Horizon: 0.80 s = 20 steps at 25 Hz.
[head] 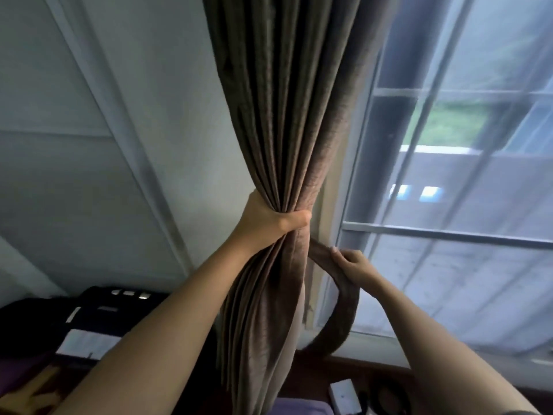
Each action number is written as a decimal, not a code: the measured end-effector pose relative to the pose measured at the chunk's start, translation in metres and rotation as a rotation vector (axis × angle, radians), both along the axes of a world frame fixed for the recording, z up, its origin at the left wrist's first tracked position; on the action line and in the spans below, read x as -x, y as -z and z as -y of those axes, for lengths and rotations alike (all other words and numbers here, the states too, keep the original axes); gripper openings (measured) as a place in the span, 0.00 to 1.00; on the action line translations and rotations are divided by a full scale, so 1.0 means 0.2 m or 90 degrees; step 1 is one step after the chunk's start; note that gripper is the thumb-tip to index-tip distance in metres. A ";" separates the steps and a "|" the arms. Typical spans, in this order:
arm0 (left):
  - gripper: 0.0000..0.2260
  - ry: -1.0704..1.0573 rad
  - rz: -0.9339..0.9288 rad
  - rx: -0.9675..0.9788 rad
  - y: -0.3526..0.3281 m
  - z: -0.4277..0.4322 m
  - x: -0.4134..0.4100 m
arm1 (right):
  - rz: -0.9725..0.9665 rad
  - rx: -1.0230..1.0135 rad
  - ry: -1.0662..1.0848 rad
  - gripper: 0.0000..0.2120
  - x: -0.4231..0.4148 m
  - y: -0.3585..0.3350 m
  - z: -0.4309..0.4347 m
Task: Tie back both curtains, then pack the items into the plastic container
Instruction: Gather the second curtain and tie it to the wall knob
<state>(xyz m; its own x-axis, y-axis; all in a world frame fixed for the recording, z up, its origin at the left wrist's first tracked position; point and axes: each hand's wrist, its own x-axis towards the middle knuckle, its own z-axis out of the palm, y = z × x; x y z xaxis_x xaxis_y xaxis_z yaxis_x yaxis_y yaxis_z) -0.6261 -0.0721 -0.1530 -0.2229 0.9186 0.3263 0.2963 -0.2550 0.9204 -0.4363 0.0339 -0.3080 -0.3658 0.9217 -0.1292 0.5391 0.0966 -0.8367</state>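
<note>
A brown pleated curtain (287,121) hangs down the middle of the view, left of the window. My left hand (269,220) is clenched around it at mid-height and bunches the folds together. A matching brown tieback band (344,313) loops down in a curve to the right of the curtain. My right hand (350,265) grips the upper part of that band, close beside the curtain and just below my left hand. No plastic container is in view.
The window (463,175) with grey bars fills the right side. A pale wall (104,130) lies to the left. Dark bags (98,316) sit at lower left, and a small white box (344,395) rests on a dark wooden ledge below.
</note>
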 end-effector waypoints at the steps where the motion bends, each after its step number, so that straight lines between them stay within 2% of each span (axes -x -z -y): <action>1: 0.15 -0.010 0.001 0.005 0.01 -0.01 -0.06 | 0.012 0.000 -0.017 0.22 -0.07 -0.02 0.00; 5: 0.12 -0.025 0.024 -0.002 0.02 -0.04 -0.23 | 0.034 -0.044 -0.033 0.20 -0.32 -0.10 0.00; 8: 0.10 -0.041 0.007 0.008 0.05 -0.10 -0.27 | 0.001 -0.096 -0.075 0.18 -0.40 -0.25 0.00; 13: 0.15 -0.112 -0.008 0.050 0.05 -0.25 -0.35 | -0.054 -0.096 -0.110 0.05 -0.41 -0.49 0.03; 17: 0.16 -0.190 0.019 0.021 0.03 -0.36 -0.43 | -0.005 -0.121 -0.024 0.09 -0.35 -0.55 0.10; 18: 0.16 -0.205 0.035 0.015 0.03 -0.37 -0.45 | -0.024 -0.104 -0.005 0.09 -0.33 -0.56 0.14; 20: 0.18 -0.219 0.067 0.004 0.03 -0.40 -0.49 | -0.157 -0.011 0.047 0.15 -0.27 -0.57 0.24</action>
<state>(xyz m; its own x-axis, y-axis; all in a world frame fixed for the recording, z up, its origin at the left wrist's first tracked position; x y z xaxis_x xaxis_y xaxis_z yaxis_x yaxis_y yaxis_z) -0.5272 0.0075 -0.1586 -0.5512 0.7861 0.2799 0.2672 -0.1515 0.9517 -0.3832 -0.0145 -0.1946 -0.3162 0.9483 -0.0279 0.3250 0.0806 -0.9423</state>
